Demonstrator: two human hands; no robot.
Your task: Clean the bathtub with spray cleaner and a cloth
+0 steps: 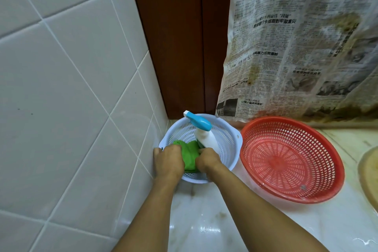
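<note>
Two baskets on glossy marble surface (204,221). Pale blue basket (227,139) tucked in corner by tiled wall (61,88) and brown door frame (180,37), red basket (286,159) just beside it on right. Stained newspaper (296,47) hangs behind red one. Spray bottle (204,138) leans inside blue basket, nozzle up. Green cloth (190,155) in same basket, between both hands. Right hand (207,160) clenched on cloth. Left hand (168,161) curled at cloth's left edge over rim, can't tell what it grips.
</note>
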